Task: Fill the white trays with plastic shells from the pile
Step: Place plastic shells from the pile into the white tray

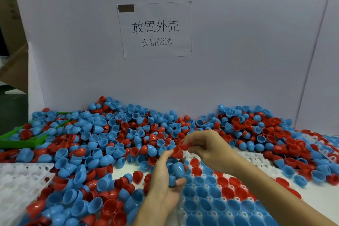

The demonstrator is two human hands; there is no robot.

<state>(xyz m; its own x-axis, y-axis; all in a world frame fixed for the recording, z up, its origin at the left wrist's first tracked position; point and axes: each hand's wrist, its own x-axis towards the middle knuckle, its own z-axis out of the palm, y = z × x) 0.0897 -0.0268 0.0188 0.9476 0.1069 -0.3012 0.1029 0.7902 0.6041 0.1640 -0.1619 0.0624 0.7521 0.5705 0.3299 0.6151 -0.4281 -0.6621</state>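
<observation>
The white moulded plastic tray [205, 205] at lower right is cut off by the bottom edge; both forearms cover part of it. A second white tray [16, 185] at left is blurred and cropped by the left edge. The green plastic bin [22, 142] is largely buried under the pile of red and blue plastic half-shells [110, 139].

Both hands curled, gripping – left hand [166, 174] cupped, right hand [205, 147] pinching.

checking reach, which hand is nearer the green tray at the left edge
Left. The left hand, cupping blue shells, sits closer to the green tray, though well apart across the pile. The right hand, pinching a red shell, lies farther right.
</observation>
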